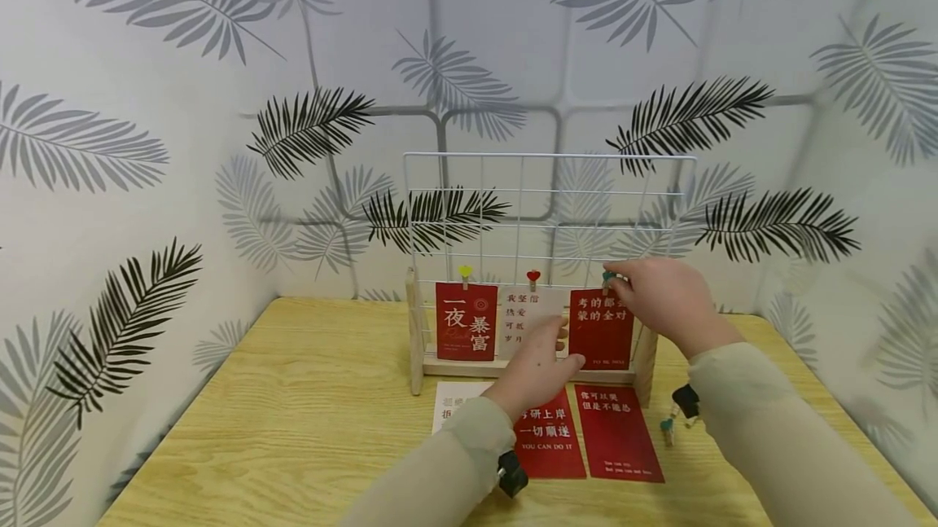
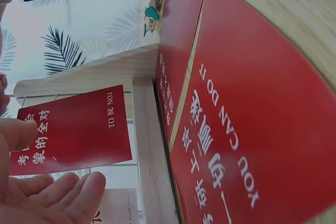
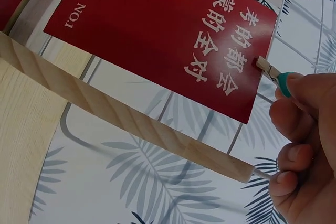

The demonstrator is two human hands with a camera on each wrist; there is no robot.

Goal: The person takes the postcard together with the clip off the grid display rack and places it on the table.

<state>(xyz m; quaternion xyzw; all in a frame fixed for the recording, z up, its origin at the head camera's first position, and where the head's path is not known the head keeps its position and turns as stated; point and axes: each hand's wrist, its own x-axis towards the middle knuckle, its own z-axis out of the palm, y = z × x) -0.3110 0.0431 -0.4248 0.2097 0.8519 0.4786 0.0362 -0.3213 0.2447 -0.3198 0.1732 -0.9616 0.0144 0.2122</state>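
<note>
A red card (image 3: 157,35) with white writing hangs at the right of a white wire grid (image 1: 520,226). At its top edge my right hand (image 1: 670,295) pinches a small wooden clothespin (image 3: 270,71) with a green heart, whose jaws sit over the card's edge. My left hand (image 1: 538,364) is in front of the grid, its fingers loosely extended beside the card's lower left, with thumb (image 2: 18,132) and fingers apart. To the left hang a white card (image 1: 519,307) under a red-heart clothespin (image 1: 533,278) and another red card (image 1: 466,340) under a yellow-heart clothespin (image 1: 465,274).
The grid stands in a wooden base (image 1: 506,368) on a wood-grain table (image 1: 293,413). In front of it lie a red card (image 1: 550,458), a second red card (image 1: 619,437) and a partly covered white card (image 1: 458,397). Green-heart clothespins (image 1: 668,429) lie at the right.
</note>
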